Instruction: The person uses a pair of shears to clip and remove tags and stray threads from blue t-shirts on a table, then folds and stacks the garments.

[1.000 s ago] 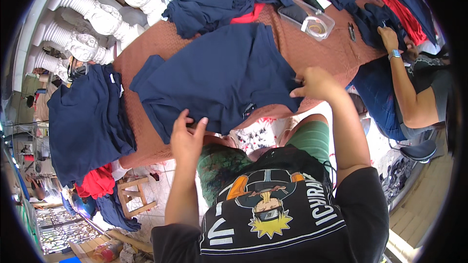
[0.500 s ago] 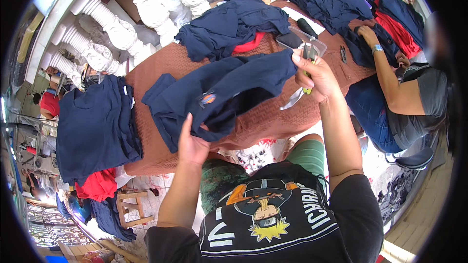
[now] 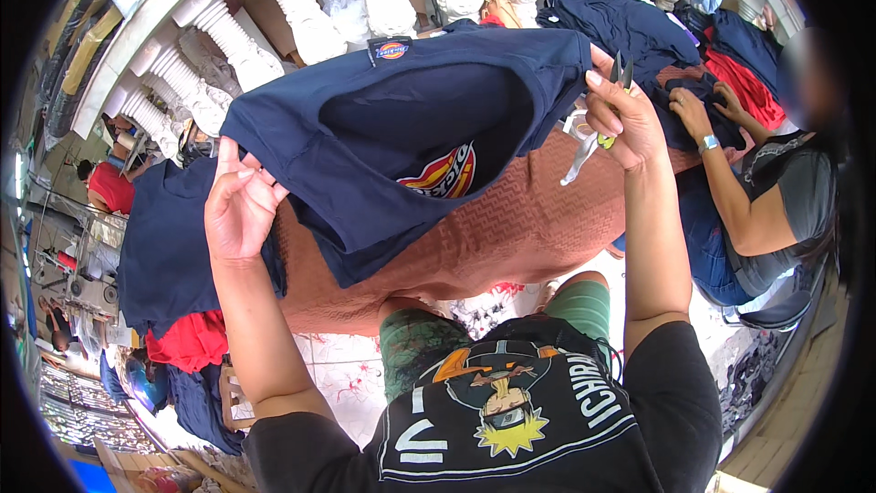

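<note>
A navy T-shirt (image 3: 365, 196) hangs stretched between my two hands, raised above the table. Its wide neck opening faces me, with a red and yellow printed logo visible inside and a small label at the collar's far edge. My left hand (image 3: 245, 210) pinches the shirt's left side. My right hand (image 3: 630, 128) grips the right side by the collar. The same hand also keeps hold of thread snips (image 3: 624, 75), blades pointing up and yellow-green handles partly hidden by the fingers. A whitish strip (image 3: 577, 162) dangles below it.
A brown cloth (image 3: 511, 237) covers the table. Navy shirts (image 3: 164, 246) are stacked at the left, above red fabric (image 3: 187, 340). More navy garments (image 3: 607, 26) lie at the far right. Beside them a seated co-worker (image 3: 776, 192) handles dark cloth. White balusters (image 3: 379, 14) line the far side.
The T-shirt has been lifted and spread wider, turning its neck opening toward me. My left hand has moved left and up to the shirt's side; my right hand has shifted slightly right.
</note>
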Available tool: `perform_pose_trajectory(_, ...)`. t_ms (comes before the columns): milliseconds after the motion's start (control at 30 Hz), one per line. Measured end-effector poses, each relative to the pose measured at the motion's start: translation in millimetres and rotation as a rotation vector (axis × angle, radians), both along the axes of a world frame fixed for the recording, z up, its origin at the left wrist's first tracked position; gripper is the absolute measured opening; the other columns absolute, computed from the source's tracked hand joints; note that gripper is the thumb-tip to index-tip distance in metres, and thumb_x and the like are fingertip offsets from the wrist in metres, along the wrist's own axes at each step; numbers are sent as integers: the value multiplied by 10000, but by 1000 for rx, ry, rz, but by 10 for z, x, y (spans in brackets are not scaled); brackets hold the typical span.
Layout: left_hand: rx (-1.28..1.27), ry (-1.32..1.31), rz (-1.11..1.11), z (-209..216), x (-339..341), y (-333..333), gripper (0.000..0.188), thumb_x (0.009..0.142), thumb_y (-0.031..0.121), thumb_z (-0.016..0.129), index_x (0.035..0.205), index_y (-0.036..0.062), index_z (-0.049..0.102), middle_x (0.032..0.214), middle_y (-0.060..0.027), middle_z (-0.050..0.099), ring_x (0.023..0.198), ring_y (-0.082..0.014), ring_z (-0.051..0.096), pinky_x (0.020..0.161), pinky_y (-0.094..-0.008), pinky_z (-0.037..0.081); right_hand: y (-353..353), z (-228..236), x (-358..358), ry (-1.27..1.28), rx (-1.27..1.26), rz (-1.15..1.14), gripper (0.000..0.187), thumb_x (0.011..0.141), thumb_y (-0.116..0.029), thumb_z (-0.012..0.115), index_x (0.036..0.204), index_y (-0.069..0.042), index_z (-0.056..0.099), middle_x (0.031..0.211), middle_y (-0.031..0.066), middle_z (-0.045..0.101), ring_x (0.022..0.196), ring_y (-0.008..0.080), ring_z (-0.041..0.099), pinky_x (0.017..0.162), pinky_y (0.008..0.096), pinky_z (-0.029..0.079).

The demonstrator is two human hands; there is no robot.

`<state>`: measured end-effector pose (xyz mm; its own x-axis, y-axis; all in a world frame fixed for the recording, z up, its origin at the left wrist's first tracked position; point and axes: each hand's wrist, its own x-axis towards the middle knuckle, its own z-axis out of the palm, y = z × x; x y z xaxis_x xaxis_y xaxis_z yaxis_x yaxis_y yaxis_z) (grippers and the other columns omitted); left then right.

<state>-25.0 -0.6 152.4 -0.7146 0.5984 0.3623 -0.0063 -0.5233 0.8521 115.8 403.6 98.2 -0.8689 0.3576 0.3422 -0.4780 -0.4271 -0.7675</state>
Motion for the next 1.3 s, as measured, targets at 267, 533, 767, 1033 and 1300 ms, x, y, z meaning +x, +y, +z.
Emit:
perform_pose_trajectory(267, 6, -40, -37, -14, 9, 13, 546, 822, -72, 557, 1272, 175, 369, 893, -14, 582, 760, -164, 630, 718, -356, 551, 119, 59, 85, -13, 104, -95, 408, 922, -72, 593, 1321, -47, 512, 501, -84, 369, 372, 18, 303, 397, 192, 237)
perform_pose_trajectory(533, -701, 460, -7, 231, 330, -488, 308, 820, 83, 696, 1073, -75, 619, 1019, -85, 681, 894, -122, 634, 770, -261, 499, 498, 112, 767, 83, 408, -156, 247, 833, -125, 709, 1004, 17, 600, 561, 2, 514, 365, 27, 362, 370, 192, 266)
perform_pose_trajectory(767, -435, 723, 476, 187, -190, -1030, 269, 836, 247, 693, 917, 7, 603, 778, -21, 573, 679, -111, 531, 643, -249, 403, 644, 258, 244, 174, 616, -215, 344, 824, -214, 724, 1071, -11, 596, 557, -35, 454, 409, 33, 363, 401, 202, 266)
perform_pose_trajectory(1033, -469, -505, 239, -1200, -1014, -743, 1029, 788, 853, 323, 1485, 95, 304, 1484, -98, 397, 1338, -292, 408, 1049, -442, 391, 370, 97, -916, -241, 1029, -529, 347, 905, -305, 663, 1176, -90, 669, 1001, 62, 704, 937, 97, 607, 883, 269, 449)
perform_pose_trajectory(1300, -613, -352, 292, -1865, -772, -668, 684, 871, 405, 673, 1376, 2, 449, 1328, -85, 559, 1208, -211, 539, 990, -350, 420, 177, -1390, -921, -991, 1158, -164, 437, 791, -437, 757, 920, -25, 694, 822, 92, 681, 770, 159, 627, 725, 308, 490)
